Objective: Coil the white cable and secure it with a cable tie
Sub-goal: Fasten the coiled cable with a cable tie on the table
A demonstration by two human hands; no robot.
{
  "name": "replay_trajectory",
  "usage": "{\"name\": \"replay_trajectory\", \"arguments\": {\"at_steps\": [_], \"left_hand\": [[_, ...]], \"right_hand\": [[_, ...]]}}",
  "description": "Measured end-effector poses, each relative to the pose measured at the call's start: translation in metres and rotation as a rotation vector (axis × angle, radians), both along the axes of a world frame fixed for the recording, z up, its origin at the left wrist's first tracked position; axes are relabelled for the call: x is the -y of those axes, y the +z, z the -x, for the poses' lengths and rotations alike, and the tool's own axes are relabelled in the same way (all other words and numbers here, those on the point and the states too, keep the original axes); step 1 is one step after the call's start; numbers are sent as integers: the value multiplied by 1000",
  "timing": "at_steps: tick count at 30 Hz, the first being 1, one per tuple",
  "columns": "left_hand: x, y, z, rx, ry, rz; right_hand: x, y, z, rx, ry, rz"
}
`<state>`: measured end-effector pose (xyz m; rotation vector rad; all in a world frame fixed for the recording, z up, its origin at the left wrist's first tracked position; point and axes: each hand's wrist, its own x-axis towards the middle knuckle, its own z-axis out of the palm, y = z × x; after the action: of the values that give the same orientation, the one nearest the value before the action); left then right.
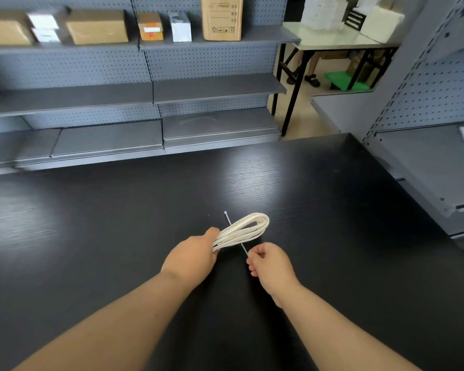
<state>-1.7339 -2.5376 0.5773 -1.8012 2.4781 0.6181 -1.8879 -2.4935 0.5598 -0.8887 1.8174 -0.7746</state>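
The right hand [272,263] at lower centre pinches the near end of a white cable tie [243,249]; the left hand [192,257] grips the coiled white cable [243,230] just beyond, above the black worktop [118,210], gray shelves [214,89] behind

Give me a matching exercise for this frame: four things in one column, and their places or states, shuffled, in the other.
1 left hand
2 right hand
3 tie
4 boxes

a on the top shelf
b pinches the tie's end
c grips the coil
d crosses behind the coil

Pairs: 1-c; 2-b; 3-d; 4-a
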Motion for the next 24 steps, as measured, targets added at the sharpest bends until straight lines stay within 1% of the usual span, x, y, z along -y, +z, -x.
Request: {"name": "replay_trajectory", "arguments": {"at_steps": [6,10,14,17,20,22,24], "left_hand": [[-1,-11,-8,15,-6,-38],[0,-16,-9,16,-6,-43],[1,-20,-8,53,-19,-42],[1,-20,-7,84,-33,-31],[1,-22,-6,97,-37,-14],[1,-22,-6,99,-39,-9],[1,-23,-7,103,-42,-11]], "right_hand": [[-4,1,-16,-51,44,19],[-7,2,-23,1,8,37],[-8,3,-26,26,28,64],[-9,3,-28,81,36,54],[-10,4,-27,88,77,23],[-13,5,-25,66,138,35],[-14,6,-22,-47,231,76]]}}
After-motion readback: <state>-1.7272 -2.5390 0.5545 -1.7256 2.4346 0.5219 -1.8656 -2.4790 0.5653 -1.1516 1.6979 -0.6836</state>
